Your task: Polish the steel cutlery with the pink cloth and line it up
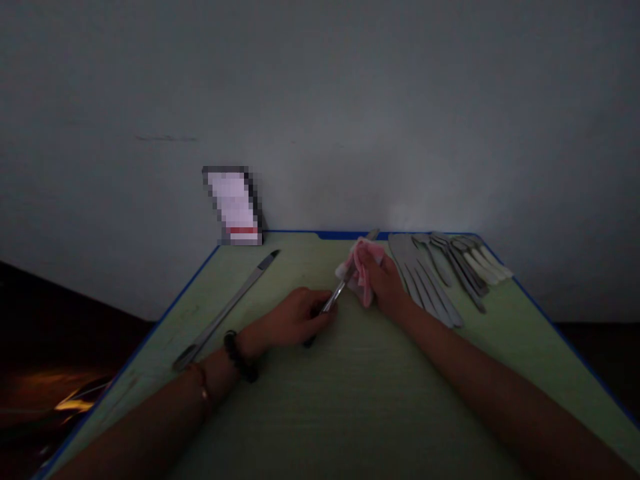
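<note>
My left hand [303, 317] is closed around the handle of a shiny metal table knife [341, 288], held slanting over the middle of the table. A pink and white cloth [361, 273] is bunched around the knife's upper part, and my right hand [384, 277] grips it there. Beyond the cloth, only the knife's tip pokes out near the table's far edge. The fingers of my right hand are partly hidden in the folds. To the left of my left hand lies a long metal utensil [227, 310] with a dark, pointed far end; its exact kind is unclear.
Right of my right hand, several table knives [427, 290] lie side by side. Beside them are metal spoons [457, 270] and pale-handled cutlery [493, 263]. A blurred-out phone-like screen [235, 203] leans on the wall at the back left. Blue edging borders the pale green table [320, 413].
</note>
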`<control>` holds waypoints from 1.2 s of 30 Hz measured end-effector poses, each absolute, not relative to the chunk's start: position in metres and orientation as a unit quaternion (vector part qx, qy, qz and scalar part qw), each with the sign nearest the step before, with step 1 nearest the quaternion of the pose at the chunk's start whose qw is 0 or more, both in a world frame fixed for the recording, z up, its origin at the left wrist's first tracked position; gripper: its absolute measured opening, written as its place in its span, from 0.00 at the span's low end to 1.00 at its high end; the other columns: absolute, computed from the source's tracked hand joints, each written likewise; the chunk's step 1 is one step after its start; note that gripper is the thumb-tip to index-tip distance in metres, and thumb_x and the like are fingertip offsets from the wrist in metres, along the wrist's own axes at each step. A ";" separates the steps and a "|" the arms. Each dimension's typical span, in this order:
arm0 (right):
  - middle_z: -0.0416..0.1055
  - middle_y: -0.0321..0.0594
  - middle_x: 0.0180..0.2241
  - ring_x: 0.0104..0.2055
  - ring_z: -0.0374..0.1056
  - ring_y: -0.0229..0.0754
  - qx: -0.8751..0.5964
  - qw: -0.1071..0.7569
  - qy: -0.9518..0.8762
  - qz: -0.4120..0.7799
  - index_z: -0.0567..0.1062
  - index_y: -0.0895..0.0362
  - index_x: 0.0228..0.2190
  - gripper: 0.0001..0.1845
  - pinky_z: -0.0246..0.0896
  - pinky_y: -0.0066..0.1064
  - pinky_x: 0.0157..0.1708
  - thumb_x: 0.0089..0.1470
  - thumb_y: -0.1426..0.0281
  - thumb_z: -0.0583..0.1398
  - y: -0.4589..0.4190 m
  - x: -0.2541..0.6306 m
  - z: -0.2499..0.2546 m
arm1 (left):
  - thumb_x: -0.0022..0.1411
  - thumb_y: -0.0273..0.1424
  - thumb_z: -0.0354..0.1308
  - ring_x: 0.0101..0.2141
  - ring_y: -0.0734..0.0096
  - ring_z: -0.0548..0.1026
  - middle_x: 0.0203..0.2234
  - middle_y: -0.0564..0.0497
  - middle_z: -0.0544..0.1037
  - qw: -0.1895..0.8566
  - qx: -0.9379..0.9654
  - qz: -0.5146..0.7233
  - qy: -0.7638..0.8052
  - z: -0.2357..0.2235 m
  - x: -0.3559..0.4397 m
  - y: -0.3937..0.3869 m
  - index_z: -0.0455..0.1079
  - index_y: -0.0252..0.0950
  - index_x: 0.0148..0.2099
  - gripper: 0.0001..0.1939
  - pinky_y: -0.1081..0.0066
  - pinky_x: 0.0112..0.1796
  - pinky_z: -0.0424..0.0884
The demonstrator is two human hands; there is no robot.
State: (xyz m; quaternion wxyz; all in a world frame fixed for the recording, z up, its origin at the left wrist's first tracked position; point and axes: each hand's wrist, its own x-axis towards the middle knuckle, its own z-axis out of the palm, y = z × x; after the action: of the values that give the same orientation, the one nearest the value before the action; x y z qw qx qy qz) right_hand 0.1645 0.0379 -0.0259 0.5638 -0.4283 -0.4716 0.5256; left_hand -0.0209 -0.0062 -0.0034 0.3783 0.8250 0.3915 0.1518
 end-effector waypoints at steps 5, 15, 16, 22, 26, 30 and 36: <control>0.68 0.33 0.23 0.23 0.63 0.33 -0.369 0.615 -0.427 0.551 0.72 0.55 0.26 0.21 0.60 0.26 0.24 0.50 0.50 0.58 0.047 0.168 -0.032 | 0.58 0.30 0.50 0.24 0.75 0.66 0.23 0.56 0.67 0.485 0.800 0.145 0.323 0.001 -0.028 -0.005 0.64 0.34 0.35 0.05 0.76 0.26 0.60; 0.64 0.33 0.21 0.22 0.60 0.33 -0.381 0.635 -0.442 0.506 0.70 0.56 0.25 0.24 0.59 0.25 0.24 0.52 0.48 0.54 0.050 0.168 -0.035 | 0.60 0.32 0.51 0.28 0.74 0.64 0.27 0.55 0.67 0.390 0.832 0.167 0.358 0.000 -0.027 -0.008 0.62 0.36 0.38 0.05 0.74 0.30 0.61; 0.64 0.34 0.21 0.22 0.60 0.33 -0.385 0.631 -0.446 0.505 0.70 0.56 0.26 0.24 0.60 0.26 0.24 0.53 0.48 0.54 0.050 0.168 -0.035 | 0.61 0.33 0.50 0.27 0.74 0.64 0.26 0.56 0.67 0.390 0.831 0.164 0.361 0.000 -0.026 -0.008 0.62 0.36 0.38 0.05 0.75 0.30 0.61; 0.63 0.35 0.21 0.22 0.60 0.34 -0.398 0.564 -0.524 0.500 0.70 0.56 0.28 0.26 0.59 0.24 0.21 0.54 0.46 0.51 0.039 0.167 -0.024 | 0.68 0.40 0.42 0.24 0.75 0.63 0.21 0.57 0.66 0.440 0.797 0.178 0.374 -0.005 -0.023 -0.005 0.62 0.36 0.40 0.14 0.75 0.28 0.61; 0.68 0.37 0.26 0.27 0.65 0.36 -0.400 0.528 -0.571 0.484 0.70 0.55 0.31 0.23 0.65 0.26 0.25 0.51 0.47 0.55 0.032 0.163 -0.016 | 0.68 0.42 0.42 0.22 0.76 0.62 0.21 0.58 0.65 0.427 0.786 0.185 0.407 -0.006 -0.022 -0.003 0.63 0.35 0.41 0.16 0.76 0.26 0.60; 0.71 0.39 0.30 0.31 0.67 0.39 -0.402 0.540 -0.580 0.460 0.71 0.54 0.31 0.21 0.67 0.29 0.30 0.50 0.49 0.58 0.030 0.161 -0.016 | 0.67 0.42 0.44 0.23 0.77 0.62 0.21 0.58 0.64 0.407 0.795 0.183 0.410 -0.001 -0.020 -0.004 0.65 0.35 0.41 0.17 0.76 0.25 0.58; 0.67 0.34 0.23 0.25 0.63 0.35 -0.397 0.577 -0.518 0.491 0.71 0.55 0.26 0.23 0.62 0.27 0.27 0.53 0.48 0.54 0.038 0.164 -0.024 | 0.63 0.39 0.51 0.23 0.77 0.62 0.23 0.57 0.66 0.377 0.830 0.150 0.382 -0.001 -0.020 -0.007 0.67 0.34 0.40 0.13 0.77 0.25 0.58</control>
State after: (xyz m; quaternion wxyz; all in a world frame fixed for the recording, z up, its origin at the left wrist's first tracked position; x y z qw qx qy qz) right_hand 0.1641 0.0379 -0.0237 0.5768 -0.3974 -0.5178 0.4911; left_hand -0.0203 -0.0070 -0.0009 0.3772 0.8300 0.3824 0.1503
